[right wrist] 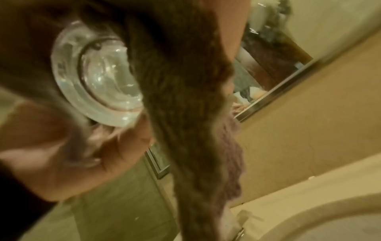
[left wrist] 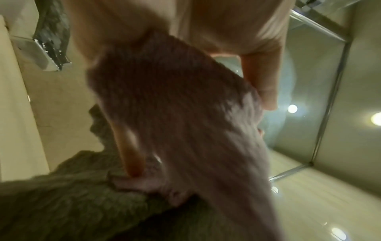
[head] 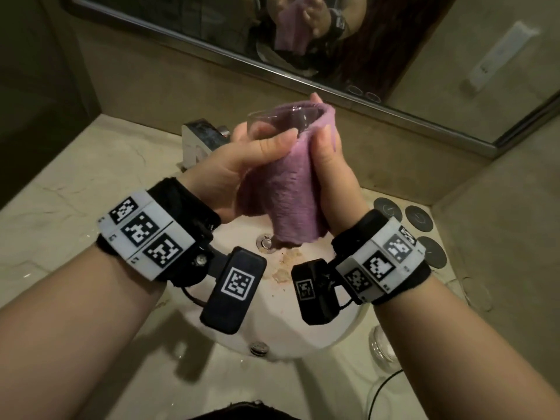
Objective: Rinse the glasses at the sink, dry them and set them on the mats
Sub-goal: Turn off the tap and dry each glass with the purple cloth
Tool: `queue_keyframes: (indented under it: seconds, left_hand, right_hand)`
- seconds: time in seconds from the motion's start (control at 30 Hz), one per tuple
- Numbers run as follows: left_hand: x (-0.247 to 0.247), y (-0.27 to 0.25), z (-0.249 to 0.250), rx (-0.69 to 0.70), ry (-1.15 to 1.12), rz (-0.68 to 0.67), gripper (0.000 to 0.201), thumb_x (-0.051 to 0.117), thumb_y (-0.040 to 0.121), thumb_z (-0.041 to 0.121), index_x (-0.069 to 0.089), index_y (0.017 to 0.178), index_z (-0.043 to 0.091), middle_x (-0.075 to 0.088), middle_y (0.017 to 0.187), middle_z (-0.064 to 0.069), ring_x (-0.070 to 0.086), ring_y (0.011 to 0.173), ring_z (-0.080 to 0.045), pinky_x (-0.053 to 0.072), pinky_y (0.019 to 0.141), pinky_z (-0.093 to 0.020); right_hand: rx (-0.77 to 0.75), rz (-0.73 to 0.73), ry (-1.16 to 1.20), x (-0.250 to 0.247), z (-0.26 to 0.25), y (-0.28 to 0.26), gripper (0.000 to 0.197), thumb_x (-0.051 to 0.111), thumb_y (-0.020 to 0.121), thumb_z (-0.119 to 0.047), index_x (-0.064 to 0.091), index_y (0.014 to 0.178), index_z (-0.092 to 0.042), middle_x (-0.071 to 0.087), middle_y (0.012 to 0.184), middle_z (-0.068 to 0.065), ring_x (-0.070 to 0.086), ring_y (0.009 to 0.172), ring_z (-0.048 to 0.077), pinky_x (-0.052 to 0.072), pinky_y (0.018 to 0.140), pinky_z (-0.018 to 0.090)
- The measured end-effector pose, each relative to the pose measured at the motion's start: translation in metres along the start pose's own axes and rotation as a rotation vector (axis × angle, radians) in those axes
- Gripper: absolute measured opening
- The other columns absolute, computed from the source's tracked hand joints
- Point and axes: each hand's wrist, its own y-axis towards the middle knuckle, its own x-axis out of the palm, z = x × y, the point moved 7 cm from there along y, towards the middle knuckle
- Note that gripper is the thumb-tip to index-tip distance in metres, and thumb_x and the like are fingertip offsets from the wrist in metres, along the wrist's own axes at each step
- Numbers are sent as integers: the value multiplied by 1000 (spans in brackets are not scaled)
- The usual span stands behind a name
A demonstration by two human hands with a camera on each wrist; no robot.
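A clear glass (head: 280,118) is held upright above the sink, half wrapped in a purple cloth (head: 288,189). My left hand (head: 251,153) grips the glass on its bare left side, thumb across the front. My right hand (head: 328,165) holds the cloth against the glass's right side, with cloth folded over the rim. In the right wrist view the thick glass base (right wrist: 97,75) shows beside the hanging cloth (right wrist: 185,97). The left wrist view shows the cloth (left wrist: 185,122) draped below my left hand (left wrist: 261,78).
The white sink basin (head: 251,331) with its drain (head: 265,242) lies below my hands, the faucet (head: 201,137) behind them. Three dark round mats (head: 422,218) sit on the counter at the right. Another glass (head: 381,348) stands near the counter's right front. A mirror (head: 303,34) runs along the wall.
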Motion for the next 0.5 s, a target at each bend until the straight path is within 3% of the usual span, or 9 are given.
queue_keyframes:
  seconds: [0.03, 0.1, 0.13, 0.2, 0.27, 0.4, 0.5]
  left_hand:
    - [1, 1, 1, -2, 35, -17, 99, 88, 48, 41, 44, 130, 9, 61, 114, -10, 65, 96, -21, 56, 70, -34]
    - [7, 2, 4, -5, 46, -79, 98, 85, 49, 47, 46, 131, 9, 58, 126, -17, 59, 112, -28, 53, 87, -41]
    - [11, 3, 4, -9, 19, -129, 99, 84, 53, 47, 43, 135, 8, 49, 134, -22, 52, 121, -34, 48, 96, -46]
    - [20, 5, 7, 32, -46, -164, 90, 77, 63, 45, 43, 136, 6, 43, 139, -25, 48, 126, -36, 44, 101, -48]
    - [20, 10, 10, 69, -52, -75, 85, 75, 64, 48, 45, 131, 4, 53, 131, -22, 57, 117, -31, 48, 96, -44]
    - [3, 18, 11, 104, -77, 159, 113, 84, 51, 53, 34, 136, 1, 52, 128, -26, 62, 108, -33, 52, 87, -45]
    - [3, 14, 11, 102, 56, 191, 98, 69, 59, 62, 38, 131, 3, 60, 112, -17, 69, 91, -23, 57, 67, -34]
  right_hand:
    - [65, -21, 78, 1, 3, 1, 116, 59, 63, -82, 23, 148, -12, 41, 144, 18, 43, 133, 30, 33, 111, 51]
    - [124, -30, 95, 2, 5, 3, 115, 61, 60, -83, 33, 142, -7, 46, 138, 22, 47, 127, 36, 36, 108, 53]
    - [119, -14, 82, 1, 3, 4, 113, 59, 59, -84, 38, 139, -8, 48, 136, 22, 49, 126, 36, 37, 107, 53]
    - [86, 60, 63, -5, 0, 5, 107, 56, 58, -86, 41, 137, -17, 51, 136, 14, 50, 126, 29, 37, 107, 52]
    - [11, 121, 61, -10, -5, 6, 98, 56, 66, -81, 38, 137, -16, 52, 134, 14, 51, 125, 28, 37, 107, 51]
    - [-82, 204, -53, -13, -15, 3, 89, 52, 80, -61, 22, 147, -9, 44, 140, 19, 46, 129, 29, 35, 110, 49]
    - [-129, 223, -164, -15, -21, 3, 81, 44, 85, -50, 18, 149, -9, 36, 148, 15, 38, 136, 21, 30, 115, 40]
